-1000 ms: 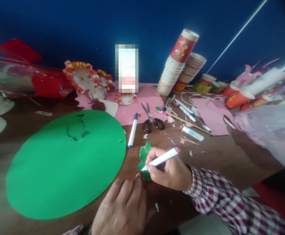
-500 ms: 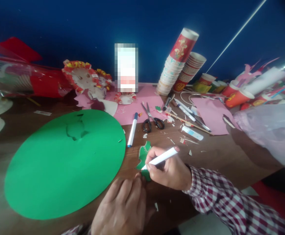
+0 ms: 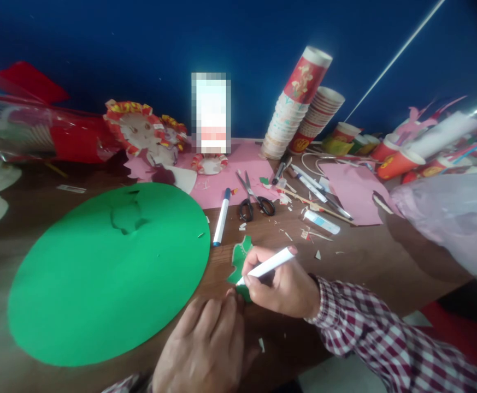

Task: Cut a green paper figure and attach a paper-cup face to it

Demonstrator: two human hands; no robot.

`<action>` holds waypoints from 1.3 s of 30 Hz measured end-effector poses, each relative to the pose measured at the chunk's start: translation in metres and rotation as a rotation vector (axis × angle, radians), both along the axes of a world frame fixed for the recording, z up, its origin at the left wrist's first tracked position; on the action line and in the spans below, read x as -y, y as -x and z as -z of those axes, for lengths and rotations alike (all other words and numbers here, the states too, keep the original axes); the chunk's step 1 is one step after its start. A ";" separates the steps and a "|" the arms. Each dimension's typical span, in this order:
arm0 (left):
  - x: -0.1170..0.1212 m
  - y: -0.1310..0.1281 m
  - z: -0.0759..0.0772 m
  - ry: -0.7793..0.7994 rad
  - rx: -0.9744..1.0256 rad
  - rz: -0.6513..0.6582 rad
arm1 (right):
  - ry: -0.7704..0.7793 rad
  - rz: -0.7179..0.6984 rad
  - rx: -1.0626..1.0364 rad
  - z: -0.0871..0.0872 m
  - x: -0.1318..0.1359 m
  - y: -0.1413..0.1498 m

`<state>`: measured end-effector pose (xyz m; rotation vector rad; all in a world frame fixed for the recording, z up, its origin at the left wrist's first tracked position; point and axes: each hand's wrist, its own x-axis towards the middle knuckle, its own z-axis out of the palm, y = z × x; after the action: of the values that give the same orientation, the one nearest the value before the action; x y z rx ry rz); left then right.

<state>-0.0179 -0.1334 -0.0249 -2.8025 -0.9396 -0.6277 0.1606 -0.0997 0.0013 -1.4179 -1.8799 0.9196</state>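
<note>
Right hand (image 3: 281,286) marginally lower; one marker (image 3: 266,266), one green cutout (image 3: 240,256).

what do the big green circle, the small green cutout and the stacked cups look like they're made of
Big green circle: looks like matte craft paper or thin card, flat, with a shape cut out near its top. Small green cutout: seemingly the same green paper, its edge white, pinned by the left hand while the right hand marks it with a white marker. Stacked cups: probably printed paper, with rolled rims.

free: bare table (image 3: 357,256) | blocked: scissors (image 3: 254,203), cup stacks (image 3: 299,103)
</note>
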 end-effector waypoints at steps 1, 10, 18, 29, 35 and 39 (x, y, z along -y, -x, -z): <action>0.000 0.000 0.000 0.003 0.003 -0.003 | 0.010 -0.004 -0.009 0.000 0.000 0.000; 0.000 0.000 -0.002 0.085 -0.029 -0.028 | 0.206 0.085 -0.439 -0.003 -0.007 -0.008; -0.001 0.002 -0.003 0.069 -0.004 -0.003 | 0.153 0.185 -0.533 0.002 -0.011 -0.011; -0.004 0.003 -0.016 0.233 0.008 -0.009 | -0.006 0.308 -0.503 0.002 -0.021 -0.023; -0.025 0.010 -0.012 0.215 0.117 -0.053 | -0.131 0.317 -0.427 0.003 -0.024 -0.029; -0.041 0.014 -0.013 0.100 0.193 -0.097 | -0.212 0.308 -0.361 0.002 -0.023 -0.030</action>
<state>-0.0315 -0.0922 -0.0118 -2.7992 -1.1650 -0.8726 0.1907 -0.0767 -0.0008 -1.2694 -1.4012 0.7413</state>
